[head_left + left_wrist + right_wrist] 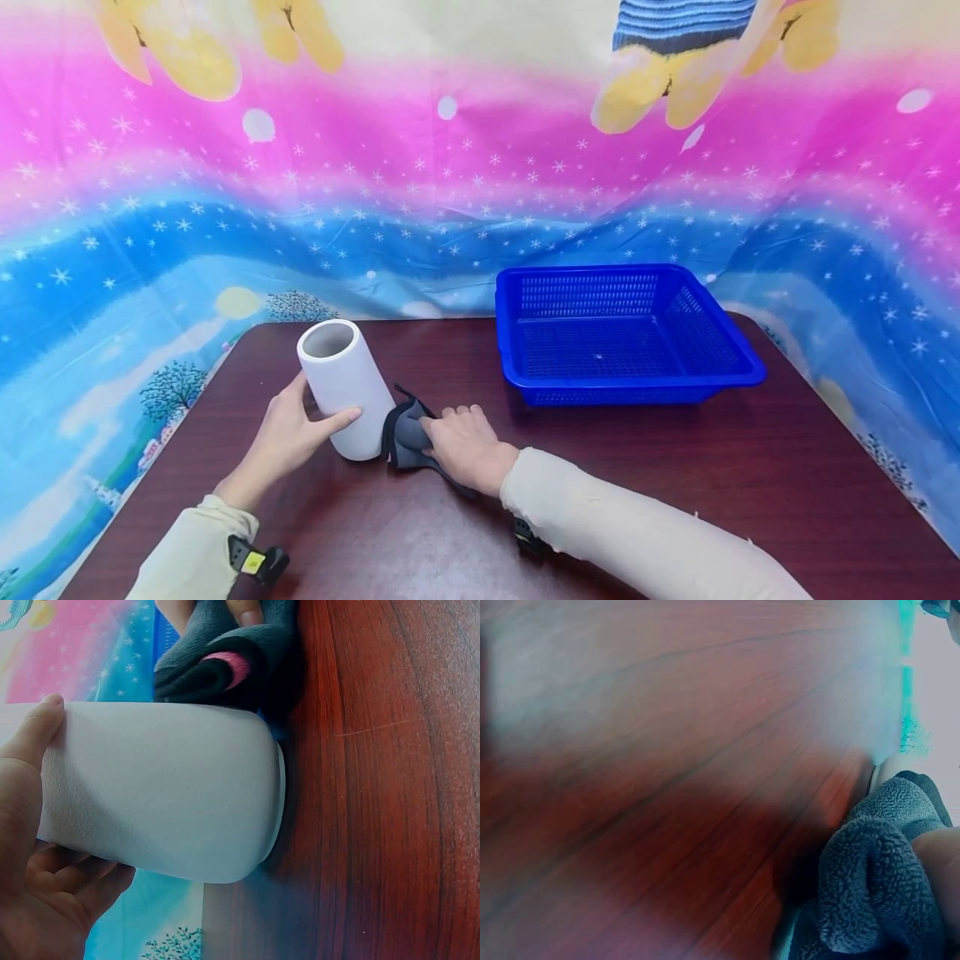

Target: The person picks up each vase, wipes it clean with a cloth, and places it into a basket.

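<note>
A smooth white cylindrical vase (pixel 351 400) stands on the table, its round mouth facing up. From its left side my left hand (pixel 288 429) grips it, with the thumb across the front and the fingers behind. My right hand (pixel 467 446) holds a bunched grey cloth (pixel 408 437) against the vase's lower right side. Close up in the left wrist view, the fleecy cloth (pixel 259 656) has a black edge and a bit of pink beside the vase wall (pixel 165 787). The right wrist view shows the cloth's folds (pixel 870 877) close over the table.
A blue perforated plastic basket (pixel 630 383) sits at the back right of the dark red wood-grain table (pixel 675 492). Behind the table hangs a colourful printed curtain (pixel 450 183). Each sleeve has a black device strapped near the wrist.
</note>
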`<state>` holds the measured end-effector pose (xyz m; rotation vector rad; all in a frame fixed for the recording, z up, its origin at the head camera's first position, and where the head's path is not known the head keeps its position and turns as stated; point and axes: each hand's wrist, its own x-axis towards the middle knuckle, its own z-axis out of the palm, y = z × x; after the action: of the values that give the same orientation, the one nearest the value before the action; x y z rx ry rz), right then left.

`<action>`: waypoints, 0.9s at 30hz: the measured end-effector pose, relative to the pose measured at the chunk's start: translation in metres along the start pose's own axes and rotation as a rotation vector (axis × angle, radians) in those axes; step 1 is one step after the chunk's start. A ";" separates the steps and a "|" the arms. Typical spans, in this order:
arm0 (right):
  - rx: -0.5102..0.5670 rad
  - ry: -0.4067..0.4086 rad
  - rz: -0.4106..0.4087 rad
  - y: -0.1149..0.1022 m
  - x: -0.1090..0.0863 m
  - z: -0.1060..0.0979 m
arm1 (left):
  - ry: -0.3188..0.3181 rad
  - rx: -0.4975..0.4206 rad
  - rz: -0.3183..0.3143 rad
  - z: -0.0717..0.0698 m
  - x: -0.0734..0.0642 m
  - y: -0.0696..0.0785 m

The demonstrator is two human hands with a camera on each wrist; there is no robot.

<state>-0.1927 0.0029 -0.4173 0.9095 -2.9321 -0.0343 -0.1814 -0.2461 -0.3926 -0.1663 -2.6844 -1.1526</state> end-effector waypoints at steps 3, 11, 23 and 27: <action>-0.034 0.020 -0.014 0.001 -0.001 0.001 | 0.004 0.003 0.003 0.000 0.000 0.000; -0.038 0.012 -0.032 0.005 -0.002 0.002 | 0.000 0.003 -0.001 0.000 0.000 0.001; -0.007 -0.009 -0.040 0.012 -0.005 -0.001 | -0.004 0.008 -0.007 0.000 0.000 0.001; 0.020 -0.031 -0.039 0.015 -0.006 -0.002 | -0.008 0.001 -0.010 -0.001 -0.001 0.002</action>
<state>-0.1964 0.0188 -0.4149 0.9785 -2.9479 -0.0210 -0.1804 -0.2453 -0.3911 -0.1578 -2.6956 -1.1552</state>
